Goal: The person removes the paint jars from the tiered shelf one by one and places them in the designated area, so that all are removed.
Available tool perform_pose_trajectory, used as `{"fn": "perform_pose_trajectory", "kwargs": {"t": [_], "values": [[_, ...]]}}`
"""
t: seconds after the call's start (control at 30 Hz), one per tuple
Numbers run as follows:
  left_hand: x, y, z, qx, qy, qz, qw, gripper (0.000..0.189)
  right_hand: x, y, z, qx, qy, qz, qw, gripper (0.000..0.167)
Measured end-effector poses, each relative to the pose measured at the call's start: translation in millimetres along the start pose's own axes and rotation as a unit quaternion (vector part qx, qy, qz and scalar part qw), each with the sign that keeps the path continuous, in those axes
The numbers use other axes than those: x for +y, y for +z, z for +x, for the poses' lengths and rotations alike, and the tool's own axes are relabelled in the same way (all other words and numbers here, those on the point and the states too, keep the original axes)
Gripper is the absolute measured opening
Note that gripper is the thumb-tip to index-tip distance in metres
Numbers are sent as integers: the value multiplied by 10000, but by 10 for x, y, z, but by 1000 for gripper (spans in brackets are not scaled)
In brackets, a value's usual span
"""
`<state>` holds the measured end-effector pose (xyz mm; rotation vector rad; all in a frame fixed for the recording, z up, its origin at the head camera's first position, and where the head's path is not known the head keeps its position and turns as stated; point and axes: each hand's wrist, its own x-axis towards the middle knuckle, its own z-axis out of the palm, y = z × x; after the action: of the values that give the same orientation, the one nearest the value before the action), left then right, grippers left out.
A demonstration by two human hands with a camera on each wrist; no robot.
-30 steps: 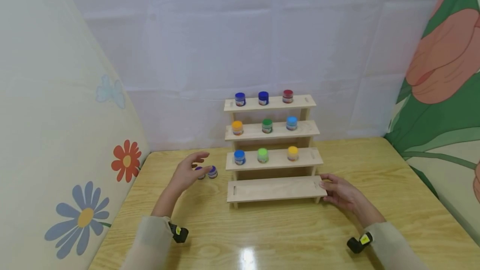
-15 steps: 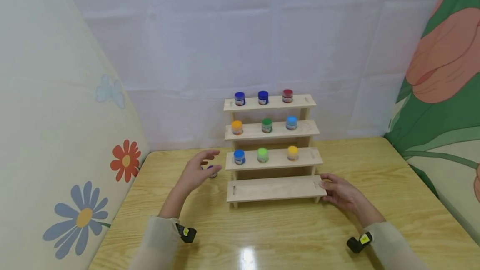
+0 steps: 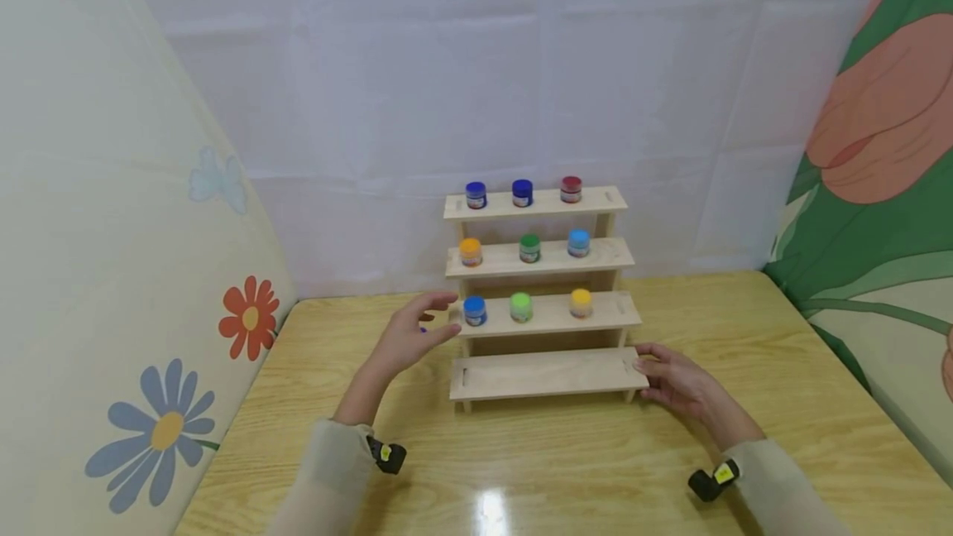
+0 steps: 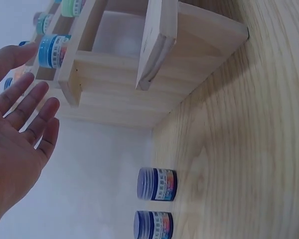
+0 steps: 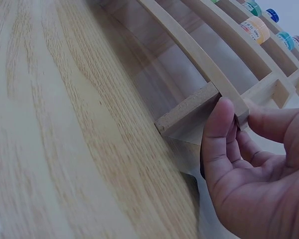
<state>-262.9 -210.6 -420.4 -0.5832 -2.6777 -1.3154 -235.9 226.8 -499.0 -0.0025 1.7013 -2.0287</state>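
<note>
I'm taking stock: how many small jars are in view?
11 jars: three on the top tier, three on the second tier, three on the third tier, two on the table left of the stand. Others may be hidden.

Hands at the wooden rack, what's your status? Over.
Left hand beside blue jar, second shelf up, contact unclear. Right hand gripping bottom shelf at right end. Two jars on table; nothing visibly obstructing.

Wooden shelf (image 3: 547, 375): pale, four-tiered, upright; gripped at the lowest tier's right end by the right hand (image 3: 681, 383). Nine lidded jars (image 3: 521, 308) stand upright, three on each upper tier. Blue jar (image 3: 475, 313): left end, second tier up, just beside the left hand (image 3: 409, 337); contact indeterminable.
</note>
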Motion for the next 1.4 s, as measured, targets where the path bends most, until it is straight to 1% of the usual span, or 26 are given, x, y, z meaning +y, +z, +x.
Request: {"fn": "perform_pose_trajectory", "kwargs": {"t": [0.17,0.33,0.47,0.73,0.93,1.17,1.3,1.4], "values": [[27,48,50,-60,-43,-5,10000,52,2,1,-5,-1,-4,-14,10000,32],[52,85,97,-112,32,-131,9998,51,6,2,-4,39,10,-11,10000,35],[45,112,130,-93,52,-187,9998,49,6,7,-7,52,16,12,10000,37],[8,156,164,-129,-147,-262,9995,47,8,10,-15,15,42,1,10000,42],[18,163,191,-206,-266,-227,9992,48,2,11,-20,68,69,-28,9999,45],[27,185,222,-303,-344,-94,9989,50,6,3,-18,58,52,8,10000,43],[43,202,238,-260,-403,-95,9988,48,7,-3,-13,35,43,43,10000,40],[56,217,244,-196,-493,-169,9984,47,8,-2,-13,95,74,35,9999,37]]}}
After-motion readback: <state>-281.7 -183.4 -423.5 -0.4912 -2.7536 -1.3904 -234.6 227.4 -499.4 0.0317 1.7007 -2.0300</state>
